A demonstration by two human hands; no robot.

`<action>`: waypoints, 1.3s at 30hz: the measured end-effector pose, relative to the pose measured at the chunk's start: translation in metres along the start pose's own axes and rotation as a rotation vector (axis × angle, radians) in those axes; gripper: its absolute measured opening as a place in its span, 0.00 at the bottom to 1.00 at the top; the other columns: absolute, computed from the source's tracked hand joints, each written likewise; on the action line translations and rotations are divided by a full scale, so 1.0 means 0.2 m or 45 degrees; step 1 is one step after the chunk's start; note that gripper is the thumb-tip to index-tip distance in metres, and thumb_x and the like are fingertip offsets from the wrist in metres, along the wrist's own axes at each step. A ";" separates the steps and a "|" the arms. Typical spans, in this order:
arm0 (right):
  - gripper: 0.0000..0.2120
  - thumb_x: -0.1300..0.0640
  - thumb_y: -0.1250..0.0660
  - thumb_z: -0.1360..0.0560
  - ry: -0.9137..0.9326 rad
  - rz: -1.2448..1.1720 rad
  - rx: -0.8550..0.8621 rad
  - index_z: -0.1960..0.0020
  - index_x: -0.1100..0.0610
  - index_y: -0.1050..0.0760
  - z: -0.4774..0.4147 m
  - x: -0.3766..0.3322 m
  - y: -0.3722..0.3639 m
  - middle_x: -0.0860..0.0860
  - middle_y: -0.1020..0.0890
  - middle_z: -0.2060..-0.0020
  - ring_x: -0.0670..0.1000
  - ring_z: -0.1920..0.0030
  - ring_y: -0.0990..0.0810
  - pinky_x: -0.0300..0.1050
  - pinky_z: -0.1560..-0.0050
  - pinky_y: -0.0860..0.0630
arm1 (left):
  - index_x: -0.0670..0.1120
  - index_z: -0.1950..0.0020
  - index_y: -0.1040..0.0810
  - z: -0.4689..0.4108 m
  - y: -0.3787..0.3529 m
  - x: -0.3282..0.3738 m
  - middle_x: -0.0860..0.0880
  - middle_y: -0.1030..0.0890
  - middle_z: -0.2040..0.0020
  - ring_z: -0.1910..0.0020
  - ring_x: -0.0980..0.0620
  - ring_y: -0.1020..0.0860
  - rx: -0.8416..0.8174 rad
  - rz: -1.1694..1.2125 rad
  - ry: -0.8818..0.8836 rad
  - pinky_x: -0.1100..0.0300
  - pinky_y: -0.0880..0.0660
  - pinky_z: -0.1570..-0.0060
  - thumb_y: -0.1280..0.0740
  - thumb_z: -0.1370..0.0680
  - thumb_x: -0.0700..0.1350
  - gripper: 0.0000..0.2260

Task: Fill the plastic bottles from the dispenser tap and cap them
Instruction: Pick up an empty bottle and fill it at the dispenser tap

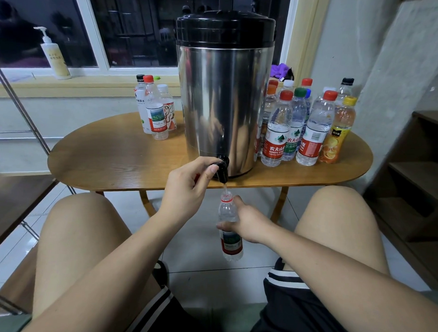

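1. Tall cylindrical stainless-steel dispenser (222, 104): polished metal, smooth, mirror-glossy.
2. Domed black plastic lid (225, 27) and small black plastic tap (222, 169): smooth, moderately shiny.
3. Clear ribbed plastic bottle (226, 210): transparent, glossy, with a slick red-and-white wrap label.
4. Oval light-brown wooden bench (114, 157): visible grain, smooth satin sheen.
5. Pale floor tiles (209, 277): glazed, reflective.
6. Black white-striped shorts (294, 312): matt cloth.
7. Grey wall at right (403, 60): rough, matt plaster.
8. White pump bottle (55, 58): opaque plastic, dull sheen.

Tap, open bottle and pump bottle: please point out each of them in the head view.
tap (222, 169), head view, on the black spout body.
open bottle (231, 243), head view, on its label.
pump bottle (56, 60), head view, on its pale body.
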State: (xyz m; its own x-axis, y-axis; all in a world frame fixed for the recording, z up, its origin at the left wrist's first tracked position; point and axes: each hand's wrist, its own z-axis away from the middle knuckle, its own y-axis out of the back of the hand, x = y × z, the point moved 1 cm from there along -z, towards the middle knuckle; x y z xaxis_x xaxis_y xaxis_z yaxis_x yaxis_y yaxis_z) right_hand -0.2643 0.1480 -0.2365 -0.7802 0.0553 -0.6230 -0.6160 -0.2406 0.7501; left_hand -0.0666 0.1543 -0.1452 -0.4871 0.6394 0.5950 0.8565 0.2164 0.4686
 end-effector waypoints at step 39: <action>0.38 0.35 0.22 0.27 0.045 0.015 0.061 0.26 0.43 0.38 0.04 -0.05 0.02 0.54 0.20 0.32 0.60 0.34 0.18 0.60 0.38 0.17 | 0.54 0.44 0.16 -0.19 -0.03 -0.04 0.57 0.16 0.58 0.56 0.57 0.18 -0.030 0.133 0.190 0.64 0.25 0.55 0.36 0.12 0.55 0.10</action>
State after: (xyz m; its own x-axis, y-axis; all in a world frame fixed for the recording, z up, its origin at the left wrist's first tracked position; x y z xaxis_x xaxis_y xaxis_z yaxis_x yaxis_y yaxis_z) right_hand -0.2608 0.1531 -0.2255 -0.7839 0.0184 -0.6206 -0.6116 -0.1947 0.7668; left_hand -0.0746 0.1202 -0.1268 -0.4173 0.5404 0.7306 0.9003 0.1360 0.4135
